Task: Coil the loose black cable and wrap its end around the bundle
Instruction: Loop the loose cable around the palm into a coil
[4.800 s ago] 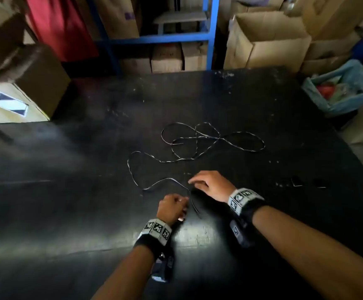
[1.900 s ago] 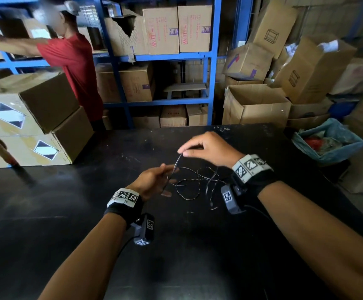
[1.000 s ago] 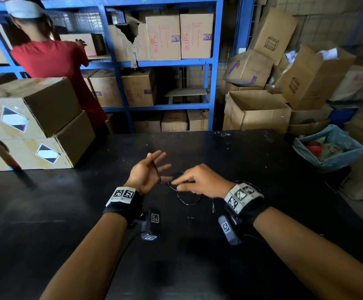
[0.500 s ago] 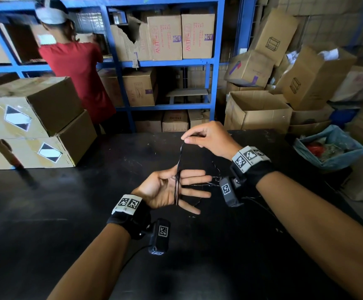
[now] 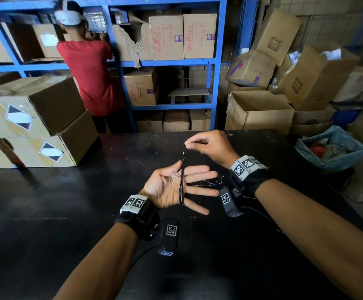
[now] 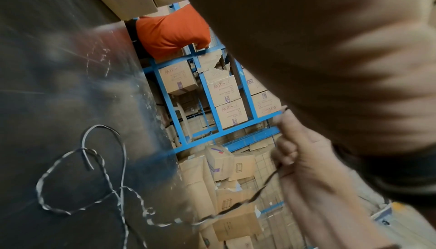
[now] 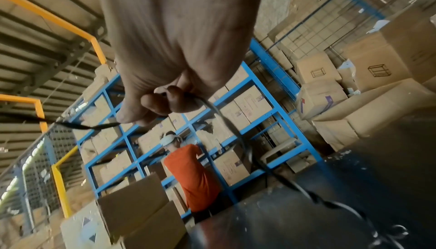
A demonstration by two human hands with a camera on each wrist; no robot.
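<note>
The thin black cable lies in a few turns across the palm of my left hand, which is held palm up over the black table with fingers straight and spread. Above it, my right hand pinches the cable between thumb and forefinger, and the strand runs taut down to the left palm. The right wrist view shows the cable leaving those fingertips. The cable's loose rest lies in loops on the table beyond the left hand, partly hidden by it in the head view.
Two stacked cardboard boxes sit on the table's far left corner. A person in a red shirt stands at the blue shelves behind the table. Open boxes and a blue-lined bin stand off the right side.
The cable, earlier spread loose on the table, is now partly wound on my left hand. Over the last second my right hand rose from beside the left palm, drawing the strand up.
</note>
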